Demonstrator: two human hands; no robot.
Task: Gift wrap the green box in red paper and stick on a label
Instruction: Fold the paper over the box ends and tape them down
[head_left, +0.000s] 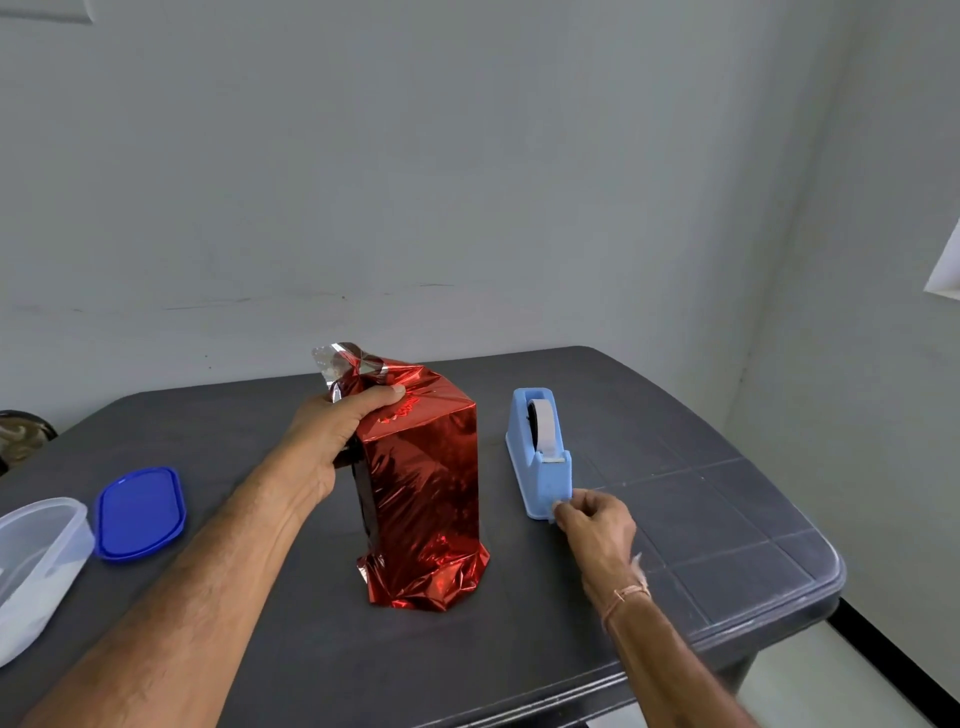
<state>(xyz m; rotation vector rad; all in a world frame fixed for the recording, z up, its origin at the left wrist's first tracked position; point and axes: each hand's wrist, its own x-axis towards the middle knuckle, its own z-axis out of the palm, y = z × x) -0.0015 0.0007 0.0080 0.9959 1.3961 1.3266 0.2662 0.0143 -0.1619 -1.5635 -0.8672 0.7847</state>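
Nothing here can be read: no words, brand, number or sign shows clearly on any object. The only possible marking is a small darker red shape on the top face of the red paper (423, 483), and it is too blurred to tell whether it is print

Grey walls (467, 156), dark plastic table (727, 545)

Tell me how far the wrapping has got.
Done: red paper is wrapped round the visible sides. In hand: the left hand grips the bunched top, while the right hand seems to pinch tape at the dispenser. Left: the top and crumpled bottom look unsealed, and no label shows.
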